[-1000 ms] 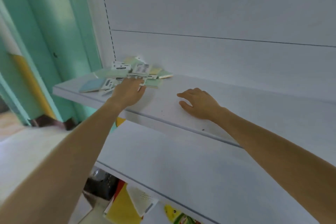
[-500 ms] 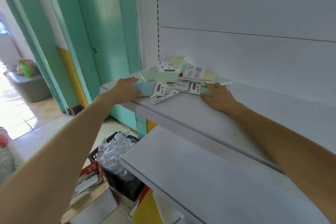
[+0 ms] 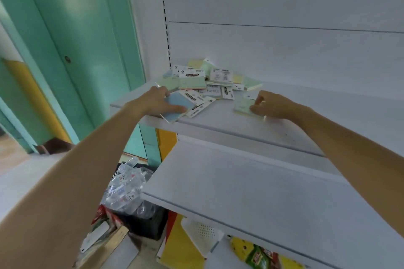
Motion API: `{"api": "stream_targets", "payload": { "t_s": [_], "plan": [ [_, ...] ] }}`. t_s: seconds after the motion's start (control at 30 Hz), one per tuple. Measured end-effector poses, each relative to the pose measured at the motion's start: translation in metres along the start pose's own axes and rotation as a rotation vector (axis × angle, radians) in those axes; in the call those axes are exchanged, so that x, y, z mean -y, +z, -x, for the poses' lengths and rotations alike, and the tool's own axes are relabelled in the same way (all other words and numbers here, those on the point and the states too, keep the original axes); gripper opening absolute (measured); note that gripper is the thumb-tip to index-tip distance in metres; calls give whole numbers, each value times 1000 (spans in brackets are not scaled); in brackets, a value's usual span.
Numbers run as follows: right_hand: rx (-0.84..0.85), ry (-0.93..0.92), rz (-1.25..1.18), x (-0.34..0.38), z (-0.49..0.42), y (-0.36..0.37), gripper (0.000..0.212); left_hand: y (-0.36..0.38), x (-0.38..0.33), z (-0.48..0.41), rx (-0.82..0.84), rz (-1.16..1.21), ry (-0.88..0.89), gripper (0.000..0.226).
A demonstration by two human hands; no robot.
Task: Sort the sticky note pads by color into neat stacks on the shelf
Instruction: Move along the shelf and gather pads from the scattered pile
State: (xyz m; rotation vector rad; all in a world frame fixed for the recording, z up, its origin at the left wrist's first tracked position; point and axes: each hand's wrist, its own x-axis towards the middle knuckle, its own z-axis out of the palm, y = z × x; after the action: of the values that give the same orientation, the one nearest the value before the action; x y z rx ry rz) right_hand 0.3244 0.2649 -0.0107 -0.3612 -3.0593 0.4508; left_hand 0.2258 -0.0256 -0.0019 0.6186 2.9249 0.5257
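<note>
Head view, looking down along both forearms. Upper shelf (image 3: 284, 129) carries everything; smooth white board, so the wrapped pads will likely slide on it. Pile (image 3: 209, 81) of sticky note pads sits at the shelf's left end against the back panel, unsorted: green, yellow and blue faces overlapping, several showing white printed header cards. Blue pad (image 3: 177, 105) lies at the pile's front, one corner jutting past the shelf lip. Green pad (image 3: 241, 106) lies apart from the pile to its right, flat on bare board. Left hand (image 3: 153, 102) is on the blue pad, thumb laid across its top face, fingers curled at its far edge; reads as a grip. Right hand (image 3: 271, 105) has bent fingertips and thumb nipping the near corner of the green pad. Handling judgement: pads look light, flat and fairly stiff as blocks, though a block may flex or fan if lifted by one corner. Film looks glossy, probably slick. Best taken by two opposite edges, thumb against fingers, not by the header card, which may bend. Overhanging blue pad could tip off.
</note>
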Motion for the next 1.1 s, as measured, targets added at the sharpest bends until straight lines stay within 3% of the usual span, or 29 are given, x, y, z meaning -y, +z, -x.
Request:
{"api": "stream_targets", "payload": {
  "t_s": [0.13,0.37,0.57,0.73,0.87,1.1],
  "plan": [
    [22,69,-51,1,16,-7,44,0,-5,4,-42,54,31,69],
    [28,223,-25,-9,38,-11,69,12,-24,13,-135,446,175,49],
    [-34,302,-146,-16,61,-18,40,33,-52,13,-114,661,214,48],
    [-126,331,-266,-9,69,-10,53,46,-81,13,-152,714,150,42],
    [-338,333,-380,-27,80,-13,48,52,-109,15,-119,808,141,41],
    [-532,474,-643,-131,136,-41,45,84,-204,8,-72,915,191,43]
  ]
}}
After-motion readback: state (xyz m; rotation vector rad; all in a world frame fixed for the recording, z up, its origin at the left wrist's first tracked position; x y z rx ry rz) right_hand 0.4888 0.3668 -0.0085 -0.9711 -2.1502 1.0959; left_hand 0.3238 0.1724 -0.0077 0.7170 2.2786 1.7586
